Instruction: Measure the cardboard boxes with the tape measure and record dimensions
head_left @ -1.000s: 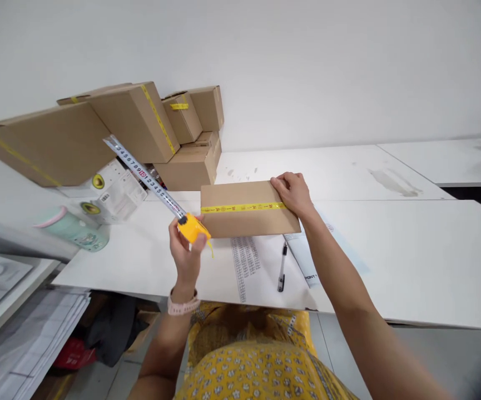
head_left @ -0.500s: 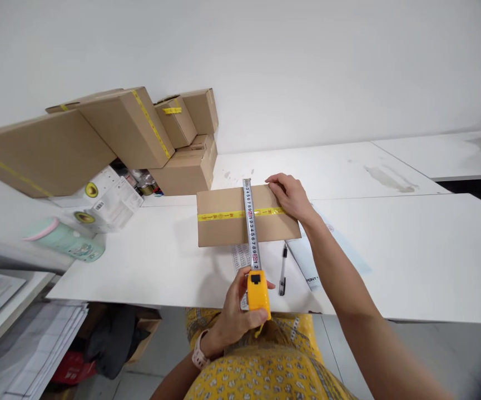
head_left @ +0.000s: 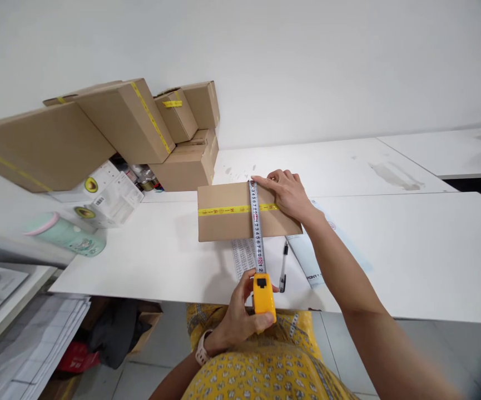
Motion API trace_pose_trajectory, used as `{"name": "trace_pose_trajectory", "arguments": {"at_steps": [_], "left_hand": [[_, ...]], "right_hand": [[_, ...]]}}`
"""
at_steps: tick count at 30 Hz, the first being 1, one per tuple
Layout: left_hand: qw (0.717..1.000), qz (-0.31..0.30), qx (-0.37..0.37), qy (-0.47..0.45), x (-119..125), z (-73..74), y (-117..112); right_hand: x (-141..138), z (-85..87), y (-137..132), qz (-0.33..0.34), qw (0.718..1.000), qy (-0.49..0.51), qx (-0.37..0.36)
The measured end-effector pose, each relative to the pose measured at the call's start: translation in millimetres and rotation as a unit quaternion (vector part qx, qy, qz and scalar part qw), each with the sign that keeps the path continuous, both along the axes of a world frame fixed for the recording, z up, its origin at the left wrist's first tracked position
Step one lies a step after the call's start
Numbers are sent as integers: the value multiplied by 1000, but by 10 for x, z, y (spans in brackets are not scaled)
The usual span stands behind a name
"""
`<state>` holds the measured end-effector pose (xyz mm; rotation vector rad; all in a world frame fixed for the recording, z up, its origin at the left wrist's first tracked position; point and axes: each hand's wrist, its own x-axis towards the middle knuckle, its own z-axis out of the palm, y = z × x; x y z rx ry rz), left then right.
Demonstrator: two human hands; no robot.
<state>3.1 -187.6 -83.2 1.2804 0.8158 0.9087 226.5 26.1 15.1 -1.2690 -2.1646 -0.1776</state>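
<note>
A flat cardboard box (head_left: 223,225) sealed with yellow tape lies on the white table (head_left: 390,250). My left hand (head_left: 238,316) is closed around a yellow tape measure (head_left: 264,294) at the table's near edge. Its steel blade (head_left: 257,228) runs straight across the box from front to back. My right hand (head_left: 288,191) rests on the box's far right corner, with its fingertips pressing the blade's end down at the far edge.
A black pen (head_left: 282,266) and printed sheets (head_left: 244,258) lie just in front of the box. Several cardboard boxes (head_left: 140,125) are piled at the back left, with white cartons (head_left: 110,194) and a mint green bottle (head_left: 63,236) beside them. A second table (head_left: 444,150) stands at the right.
My left hand swung the tape measure from up at the left round to the near edge. The blade now lies across the box. My right hand slid left onto the blade's end.
</note>
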Motion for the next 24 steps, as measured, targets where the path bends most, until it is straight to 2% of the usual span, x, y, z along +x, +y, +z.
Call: {"name": "trace_pose_trajectory", "arguments": {"at_steps": [9, 18, 21, 24], "left_hand": [[1000, -13, -1, -25, 68, -139, 87], [1000, -22, 2, -18, 50, -141, 77], [998, 0, 31, -50, 4, -118, 61], [990, 66, 103, -75, -94, -26, 79]], "right_hand": [[12, -16, 16, 5, 1000, 13, -7], [-3, -22, -7, -5, 999, 30, -11], [-41, -21, -24, -34, 998, 54, -10], [-82, -8, -126, -47, 997, 61, 4]]}}
